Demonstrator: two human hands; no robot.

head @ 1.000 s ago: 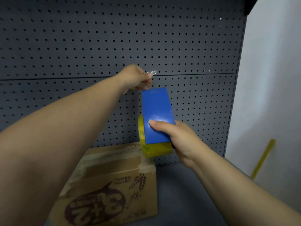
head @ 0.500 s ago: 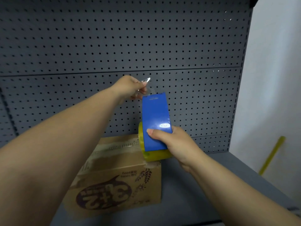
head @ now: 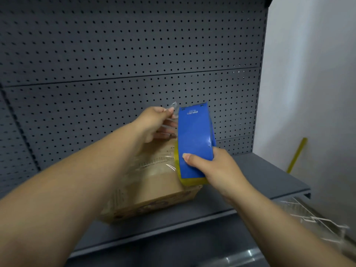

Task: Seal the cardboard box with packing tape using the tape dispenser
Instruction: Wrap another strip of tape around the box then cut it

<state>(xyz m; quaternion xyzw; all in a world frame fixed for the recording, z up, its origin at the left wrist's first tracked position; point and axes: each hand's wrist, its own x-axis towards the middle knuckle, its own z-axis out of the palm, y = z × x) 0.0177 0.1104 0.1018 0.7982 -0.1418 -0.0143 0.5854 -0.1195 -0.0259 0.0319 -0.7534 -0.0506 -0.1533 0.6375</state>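
Note:
A brown cardboard box (head: 154, 191) with closed flaps sits on a grey shelf (head: 260, 176), partly hidden by my left arm. My right hand (head: 213, 168) grips a blue tape dispenser (head: 194, 143) with a yellowish tape roll (head: 192, 181) at its lower end, held just above the box's right edge. My left hand (head: 154, 124) pinches the free end of clear tape (head: 172, 108) beside the dispenser's top, over the back of the box. Shiny tape lies along the box's top seam.
A dark grey pegboard panel (head: 134, 54) rises behind the shelf. A white wall (head: 312, 74) stands to the right with a yellow stick (head: 296, 155) leaning on it. A wire rack (head: 316, 218) shows at the lower right, below the shelf edge.
Both hands have come down from in front of the pegboard to just above the box. The left hand's tape end now sits close beside the dispenser's top. The view tilted downward.

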